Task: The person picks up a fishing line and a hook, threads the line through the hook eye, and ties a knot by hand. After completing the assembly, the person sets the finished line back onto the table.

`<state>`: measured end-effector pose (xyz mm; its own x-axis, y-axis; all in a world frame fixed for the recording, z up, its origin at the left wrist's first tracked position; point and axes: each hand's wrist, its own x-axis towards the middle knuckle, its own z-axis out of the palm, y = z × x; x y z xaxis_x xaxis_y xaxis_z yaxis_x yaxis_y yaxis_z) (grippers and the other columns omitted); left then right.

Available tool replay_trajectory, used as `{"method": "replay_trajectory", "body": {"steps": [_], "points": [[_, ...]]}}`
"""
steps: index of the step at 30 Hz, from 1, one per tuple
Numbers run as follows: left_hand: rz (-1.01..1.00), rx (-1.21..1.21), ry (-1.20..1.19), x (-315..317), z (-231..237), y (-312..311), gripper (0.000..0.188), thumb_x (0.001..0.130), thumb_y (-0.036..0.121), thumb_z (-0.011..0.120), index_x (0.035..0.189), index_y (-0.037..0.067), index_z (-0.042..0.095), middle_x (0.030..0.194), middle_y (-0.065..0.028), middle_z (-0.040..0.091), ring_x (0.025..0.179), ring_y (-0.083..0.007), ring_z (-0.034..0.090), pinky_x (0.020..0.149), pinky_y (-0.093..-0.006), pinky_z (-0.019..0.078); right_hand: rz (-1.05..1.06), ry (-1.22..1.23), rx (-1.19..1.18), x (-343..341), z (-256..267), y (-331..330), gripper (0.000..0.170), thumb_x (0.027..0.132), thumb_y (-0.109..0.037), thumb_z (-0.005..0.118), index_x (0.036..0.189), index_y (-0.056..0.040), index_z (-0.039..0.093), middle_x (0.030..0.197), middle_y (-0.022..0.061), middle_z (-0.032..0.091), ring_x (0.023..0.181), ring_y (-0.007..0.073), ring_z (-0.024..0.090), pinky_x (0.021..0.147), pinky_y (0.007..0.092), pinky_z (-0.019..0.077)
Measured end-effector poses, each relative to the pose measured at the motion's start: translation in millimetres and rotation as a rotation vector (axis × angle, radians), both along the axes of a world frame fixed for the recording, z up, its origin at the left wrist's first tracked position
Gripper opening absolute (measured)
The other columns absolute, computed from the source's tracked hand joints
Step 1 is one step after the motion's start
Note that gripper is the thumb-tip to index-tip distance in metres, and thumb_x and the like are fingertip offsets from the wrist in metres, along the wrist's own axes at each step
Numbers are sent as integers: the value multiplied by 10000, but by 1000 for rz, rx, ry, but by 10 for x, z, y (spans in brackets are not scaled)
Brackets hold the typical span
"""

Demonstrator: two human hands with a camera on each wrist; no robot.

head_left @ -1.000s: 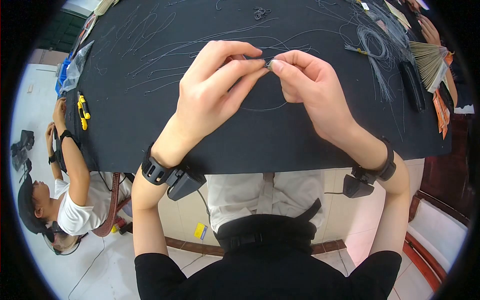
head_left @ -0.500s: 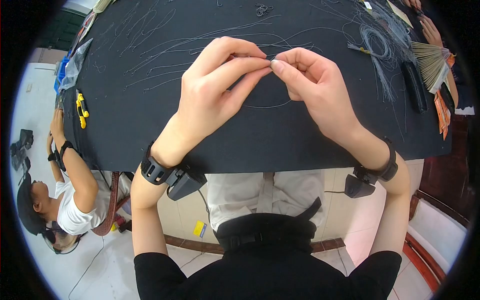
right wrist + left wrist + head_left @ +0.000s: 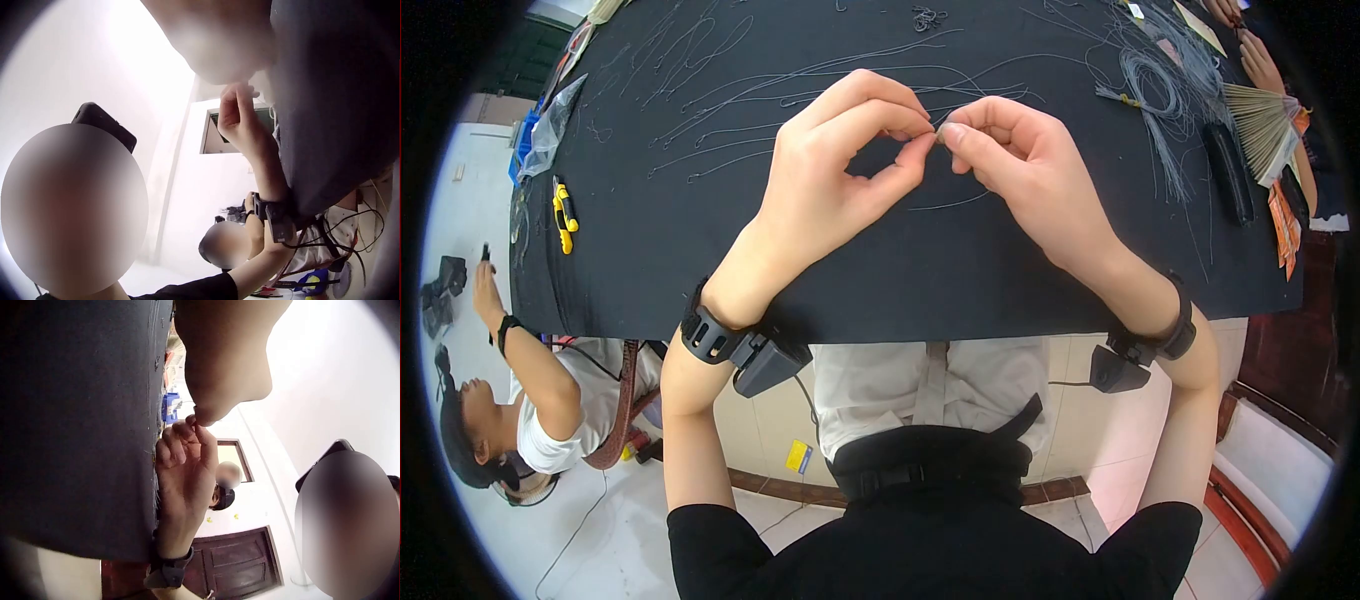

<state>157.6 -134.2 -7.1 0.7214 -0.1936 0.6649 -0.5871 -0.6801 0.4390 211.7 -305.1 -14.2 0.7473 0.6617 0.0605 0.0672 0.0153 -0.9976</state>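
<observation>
Above a matte-black table (image 3: 880, 290), a person's left hand (image 3: 825, 175) and right hand (image 3: 1034, 172), fingertips closed, apparently pinch a thin grey line (image 3: 950, 206) between them, delicate handwork calling next for steadiness.

Your left hand (image 3: 835, 165) bowed into a rounder curve.
Its thumb drew back from your right hand (image 3: 1030, 180), the thin line (image 3: 948, 206) below shifted rightward, and the seated neighbour's hand (image 3: 488, 290) moved away from the table (image 3: 950, 290).

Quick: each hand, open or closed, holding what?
Left hand: closed, pinching something too small to identify.
Right hand: closed, pinching a tiny greyish piece, material unclear.
</observation>
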Motion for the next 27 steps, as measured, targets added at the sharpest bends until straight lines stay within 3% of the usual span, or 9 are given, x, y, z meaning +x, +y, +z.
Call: {"method": "replay_trajectory", "body": {"steps": [3, 9, 14, 20, 23, 24, 27], "points": [[-24, -41, 51, 8, -3, 7, 109, 678, -41, 649, 770, -9, 601, 826, -65, 594, 676, -147, 613, 607, -225, 513, 19, 17, -6, 4, -10, 3, 196, 866, -159, 529, 890, 31, 575, 738, 52, 602, 665, 75, 558, 599, 206, 438], [-90, -414, 328, -24, -69, -28, 67, 728, -47, 627, 789, -38, 600, 876, -82, 583, 698, -120, 618, 622, -206, 519, 13, -25, -6, -1, 0, -3, 186, 870, -149, 515, 881, 31, 561, 735, 58, 612, 659, 78, 564, 589, 200, 435], [-127, -622, 420, -27, -62, -33, 51, 769, -46, 593, 812, -72, 589, 901, -91, 572, 699, -131, 624, 617, -210, 526, -45, -20, -4, 32, 13, -15, 184, 870, -152, 517, 884, 27, 561, 731, 57, 611, 642, 72, 554, 569, 199, 430], [-138, -771, 570, -19, -33, -12, 72, 804, -7, 575, 824, -73, 593, 902, -94, 570, 652, -127, 616, 564, -215, 522, -11, 155, 58, 89, 0, -15, 202, 858, -182, 538, 916, 11, 561, 766, 53, 597, 612, 81, 524, 570, 200, 419], [-115, -813, 621, -11, -14, 9, 77, 810, 11, 578, 823, -63, 597, 895, -91, 576, 604, -105, 597, 483, -197, 486, -133, 174, 121, 115, -76, 20, 242, 845, -199, 556, 967, 10, 543, 862, 75, 590, 687, 94, 533, 636, 216, 425], [-103, -825, 631, -11, -12, 15, 78, 811, 15, 580, 823, -60, 598, 891, -88, 578, 585, -96, 589, 451, -189, 470, -152, 193, 63, 132, -35, 6, 227, 861, -163, 522, 1031, -12, 535, 931, 54, 569, 829, 99, 522, 763, 230, 392], [-55, -768, 620, -21, -5, 16, 77, 810, 26, 587, 820, -50, 602, 881, -73, 586, 529, -61, 551, 387, -167, 403, -357, -83, 53, 192, -105, 17, 327, 839, -212, 565, 1071, 11, 506, 941, 87, 568, 807, 110, 543, 723, 217, 414]]}}
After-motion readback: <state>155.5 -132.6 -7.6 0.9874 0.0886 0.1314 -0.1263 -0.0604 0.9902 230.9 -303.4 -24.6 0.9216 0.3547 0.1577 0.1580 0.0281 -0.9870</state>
